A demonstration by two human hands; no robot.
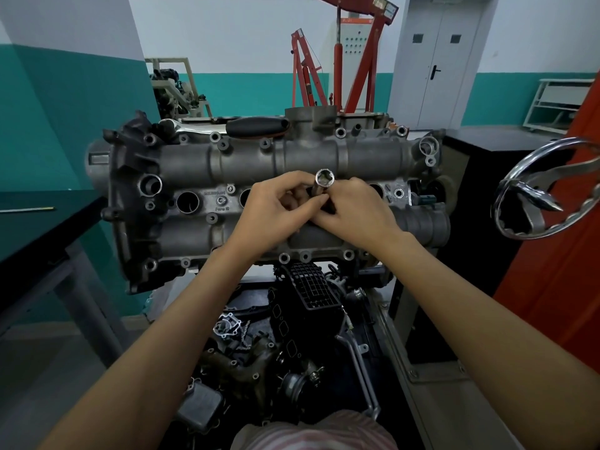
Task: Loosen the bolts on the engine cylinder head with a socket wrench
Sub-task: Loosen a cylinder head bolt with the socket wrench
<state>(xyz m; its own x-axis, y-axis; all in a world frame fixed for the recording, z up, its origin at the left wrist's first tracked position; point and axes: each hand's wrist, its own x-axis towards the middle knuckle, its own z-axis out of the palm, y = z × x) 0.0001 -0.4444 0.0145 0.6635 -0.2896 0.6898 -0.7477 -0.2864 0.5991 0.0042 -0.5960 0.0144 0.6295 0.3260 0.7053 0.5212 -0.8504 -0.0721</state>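
Both hands, left hand (276, 203) and right hand (352, 211), apparently pinch the socket (324, 180) above the cylinder head (201, 164).

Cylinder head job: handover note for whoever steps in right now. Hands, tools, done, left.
Left hand: fingertips pinch the lower part of the deep socket.
Right hand: fingers curled round the same socket, which stands open end up over the middle of the cylinder head.
Ratchet wrench: black handle, lying unheld along the far edge of the head; not joined to the socket.
Done: socket picked up; no bolt visibly removed.
Left: fit socket to wrench, seat on bolts such as the one left of centre, loosen each.
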